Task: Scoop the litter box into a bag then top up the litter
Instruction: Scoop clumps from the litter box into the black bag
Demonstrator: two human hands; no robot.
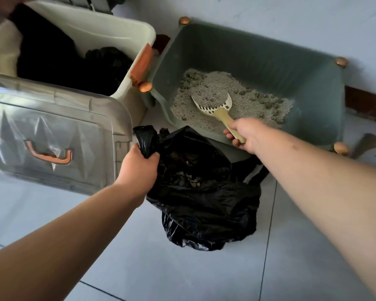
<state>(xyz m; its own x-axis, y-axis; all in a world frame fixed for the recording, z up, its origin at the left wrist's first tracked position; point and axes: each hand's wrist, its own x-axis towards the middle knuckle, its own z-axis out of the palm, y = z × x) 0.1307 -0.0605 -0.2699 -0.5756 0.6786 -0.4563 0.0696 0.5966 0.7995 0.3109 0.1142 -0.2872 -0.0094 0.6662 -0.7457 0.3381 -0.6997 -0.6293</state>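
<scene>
A grey-green litter box [269, 61] with round wooden corner knobs sits on the floor, grey litter [206, 83] heaped in its near half. My right hand [245, 133] grips the handle of a cream slotted scoop [217, 105], whose head lies in the litter with a mound of litter on it. Just in front of the box lies an open black plastic bag [204, 192] with some clumps inside. My left hand [139, 166] holds the bag's rim up at its left side.
A cream storage bin [109, 33] with dark fabric inside and an orange latch stands left of the litter box. A clear lid [52, 131] with an orange handle leans in front of it. Pale floor tiles [182, 268] spread below the bag.
</scene>
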